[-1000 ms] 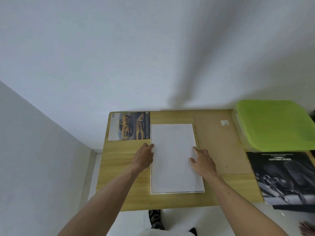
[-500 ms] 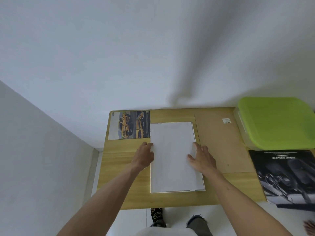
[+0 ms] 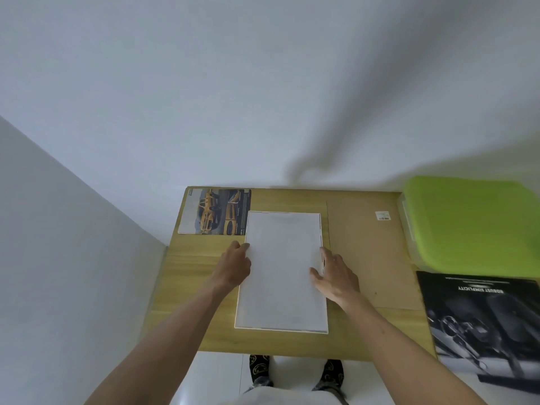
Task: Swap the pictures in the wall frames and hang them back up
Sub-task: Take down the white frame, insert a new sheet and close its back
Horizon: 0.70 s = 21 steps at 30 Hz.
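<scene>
Here a flat white rectangular sheet point(image 3: 282, 270) lies face-down in a thin white frame point(image 3: 322, 238), in the middle of a smooth, pale wooden table point(image 3: 193, 287) set against a plain white wall. The left hand point(image 3: 232, 268) rests at the sheet's left edge, fingers together and curled slightly onto the margin. The right hand point(image 3: 336, 273) lies at the right edge, fingers spread apart and fairly straight, thumb pressing on the paper. A glossy yellow car picture point(image 3: 214, 211) lies at the table's far left corner, its right edge tucked beside the sheet. A matte brown backing board point(image 3: 365, 252) with a small label lies to the right. A lime green lidded box point(image 3: 473, 223) and a dark glossy poster point(image 3: 485, 325) are both cut off by the right edge; the poster's print is too blurred to read fully.
</scene>
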Motion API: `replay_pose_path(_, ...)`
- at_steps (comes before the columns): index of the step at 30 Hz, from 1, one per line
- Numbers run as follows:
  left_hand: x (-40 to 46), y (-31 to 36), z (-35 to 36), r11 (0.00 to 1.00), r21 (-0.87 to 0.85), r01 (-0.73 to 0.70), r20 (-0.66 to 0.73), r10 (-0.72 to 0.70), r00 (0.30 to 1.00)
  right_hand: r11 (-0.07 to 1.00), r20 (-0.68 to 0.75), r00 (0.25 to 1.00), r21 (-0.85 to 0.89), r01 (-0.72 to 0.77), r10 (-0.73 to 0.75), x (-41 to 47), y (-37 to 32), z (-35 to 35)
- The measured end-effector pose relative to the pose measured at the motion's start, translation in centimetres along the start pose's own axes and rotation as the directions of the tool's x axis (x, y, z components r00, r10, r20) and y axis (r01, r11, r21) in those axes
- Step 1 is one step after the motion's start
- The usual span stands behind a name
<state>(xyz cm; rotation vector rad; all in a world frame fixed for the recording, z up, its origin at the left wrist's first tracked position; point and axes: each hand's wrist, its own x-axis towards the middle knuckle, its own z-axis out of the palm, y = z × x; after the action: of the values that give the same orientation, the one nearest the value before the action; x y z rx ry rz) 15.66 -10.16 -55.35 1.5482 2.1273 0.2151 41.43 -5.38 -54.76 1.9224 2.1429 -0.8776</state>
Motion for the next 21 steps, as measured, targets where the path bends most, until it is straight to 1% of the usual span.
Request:
replay_pose_path(3, -0.6, 1.7, 0.5, 0.996, 0.087, 0.005, -0.139, 0.008, 0.99, 0.997, -0.057, 0.998, 0.065, 0.038, -0.034, -0.1, 2.0, -1.6)
replay_pose_path(6, -0.8, 5.4, 1.4, 0.996, 0.077, -0.041, -0.205, 0.056, 0.977, 0.997, -0.137, 0.99, 0.067, 0.036, -0.027, 0.1, 5.0, -3.4)
replay_pose_path(8, -1.0, 8.8, 2.5, 0.995, 0.033, -0.093, -0.185, 0.098, 0.978, 0.999, -0.174, 0.985, 0.052, -0.01, 0.018, 0.0, 7.4, -4.4)
replay_pose_path(11, -1.3, 14.2, 4.8, 0.99, -0.069, -0.126, -0.092, 0.119, 0.989, 0.994, -0.199, 0.974, 0.02, -0.108, 0.11, -0.2, 11.2, -5.6)
replay_pose_path(13, -1.4, 17.4, 6.4, 0.986, -0.149, -0.081, 0.002, 0.082, 0.997, 0.983, -0.193, 0.964, 0.007, -0.182, 0.18, -0.5, 13.2, -5.9)
replay_pose_path(16, -1.7, 21.1, 8.5, 0.973, -0.222, 0.062, 0.134, -0.033, 0.99, 0.968, -0.167, 0.955, -0.016, -0.251, 0.245, -0.8, 15.2, -6.2)
replay_pose_path(18, -1.8, 22.8, 9.4, 0.959, -0.235, 0.158, 0.172, -0.119, 0.978, 0.966, -0.143, 0.955, 0.018, -0.258, 0.258, -0.9, 15.9, -6.2)
replay_pose_path(21, -1.6, 24.3, 9.9, 0.92, -0.284, 0.271, 0.175, -0.229, 0.958, 0.958, -0.114, 0.955, 0.119, -0.26, 0.273, -0.7, 16.3, -6.0)
